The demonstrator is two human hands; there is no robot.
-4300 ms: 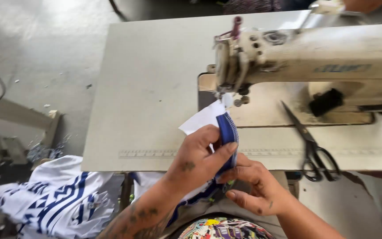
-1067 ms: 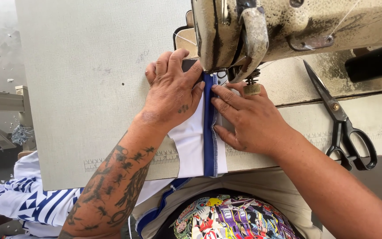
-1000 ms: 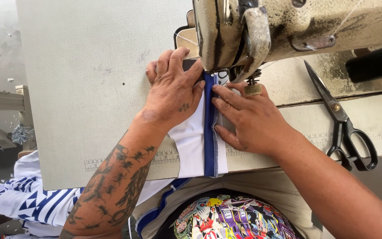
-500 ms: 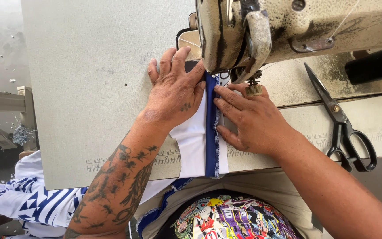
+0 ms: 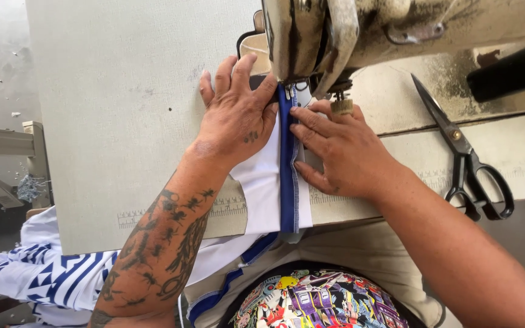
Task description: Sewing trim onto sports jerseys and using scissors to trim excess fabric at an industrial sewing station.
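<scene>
While both hands sit flat on the work, nothing is actually gripped, it's all pressing and steering. The left hand (image 5: 236, 118) lies palm down on the white fabric (image 5: 264, 188), fingers stretched out long and only slightly fanned, fingertips up close to the foot of the sewing machine (image 5: 335, 36). Its thumb edge runs right along the blue trim strip (image 5: 287, 164), touching it.

The right hand (image 5: 341, 152) is on the other side of that strip, also flat, fingers a bit more curled and spread apart. The index and middle fingertips push against the white stitched edge just beside the blue band, and the thumb rests lower down near the table's front edge. So the strip is pinned between the two hands, running straight from under the machine head back toward the person and off the edge of the pale grey table (image 5: 123, 121).

More of the same garment, white with a blue geometric print (image 5: 50, 276), hangs down off the table on the person's left side. Black-handled scissors (image 5: 466, 164) lie on the table to the right of the right hand, near but not touching, blades closed and pointing away. Can't see the needle itself, the machine head hides it.
</scene>
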